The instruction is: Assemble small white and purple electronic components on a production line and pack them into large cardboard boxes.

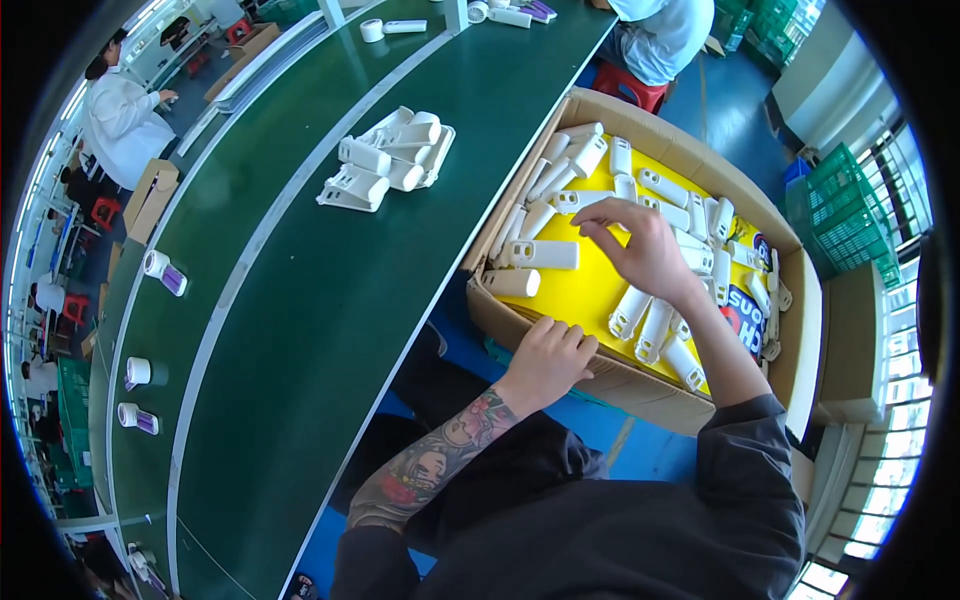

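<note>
A large cardboard box (640, 378) stands right of the green work table, holding several white plastic housings (545, 254) in loose rows on a yellow sheet (560, 300). My right hand (640, 250) hovers over the middle of the box, its fingers bent and apart from the thumb, with nothing visible between them. White housings lie beneath and around it. At the box's near edge, my left hand (545, 362) has its fingers curled over the cardboard rim. A pile of white housings (390, 160) rests on the table, apart from both hands.
White and purple devices (165, 272) stand along the green conveyor table (300, 300) at left. A seated person (665, 40) is beyond the box; another person in white (125, 130) is at far left. Green crates (850, 215) and a carton (850, 330) stand at right.
</note>
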The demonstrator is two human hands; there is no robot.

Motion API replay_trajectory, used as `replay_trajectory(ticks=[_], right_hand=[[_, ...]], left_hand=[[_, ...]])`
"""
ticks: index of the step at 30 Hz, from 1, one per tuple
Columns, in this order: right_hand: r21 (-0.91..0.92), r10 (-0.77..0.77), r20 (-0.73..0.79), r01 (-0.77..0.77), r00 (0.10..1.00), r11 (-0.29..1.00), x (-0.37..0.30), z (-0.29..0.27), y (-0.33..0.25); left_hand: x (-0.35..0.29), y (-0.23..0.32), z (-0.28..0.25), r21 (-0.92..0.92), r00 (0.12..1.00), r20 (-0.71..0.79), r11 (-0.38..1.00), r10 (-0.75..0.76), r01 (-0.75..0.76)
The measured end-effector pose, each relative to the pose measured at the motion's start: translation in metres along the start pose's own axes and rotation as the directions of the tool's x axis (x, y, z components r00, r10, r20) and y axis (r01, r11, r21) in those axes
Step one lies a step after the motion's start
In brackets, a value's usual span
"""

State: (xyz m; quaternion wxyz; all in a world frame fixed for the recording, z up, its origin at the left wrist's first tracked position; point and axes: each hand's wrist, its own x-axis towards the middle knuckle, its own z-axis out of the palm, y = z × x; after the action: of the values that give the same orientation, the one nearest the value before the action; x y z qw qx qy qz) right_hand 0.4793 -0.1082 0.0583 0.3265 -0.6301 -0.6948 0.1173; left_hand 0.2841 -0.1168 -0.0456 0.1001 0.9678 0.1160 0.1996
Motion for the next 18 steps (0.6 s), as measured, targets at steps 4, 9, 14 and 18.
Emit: replay_trajectory(ticks=[4,9,14,18], right_hand=[[0.067,0.093,-0.091,-0.087,0.992,0.994,-0.003,-0.006,0.022],[0.065,0.058,-0.077,-0.053,0.995,0.996,0.038,0.017,0.02],[-0.102,-0.132,0.059,0.138,0.989,0.985,0.11,0.051,-0.028],[-0.364,-0.247,-0.014,0.225,0.969,0.904,0.173,0.104,-0.038]], left_hand=[[0.0,-0.001,-0.004,0.001,0.999,0.041,1.0,-0.026,0.026],[0.0,-0.002,0.013,0.043,0.997,-0.049,0.997,-0.057,0.059],[-0.008,0.001,0.002,0.106,0.992,-0.125,0.994,0.008,0.005],[-0.067,0.017,-0.011,-0.063,0.948,-0.298,0.993,-0.111,0.096]])
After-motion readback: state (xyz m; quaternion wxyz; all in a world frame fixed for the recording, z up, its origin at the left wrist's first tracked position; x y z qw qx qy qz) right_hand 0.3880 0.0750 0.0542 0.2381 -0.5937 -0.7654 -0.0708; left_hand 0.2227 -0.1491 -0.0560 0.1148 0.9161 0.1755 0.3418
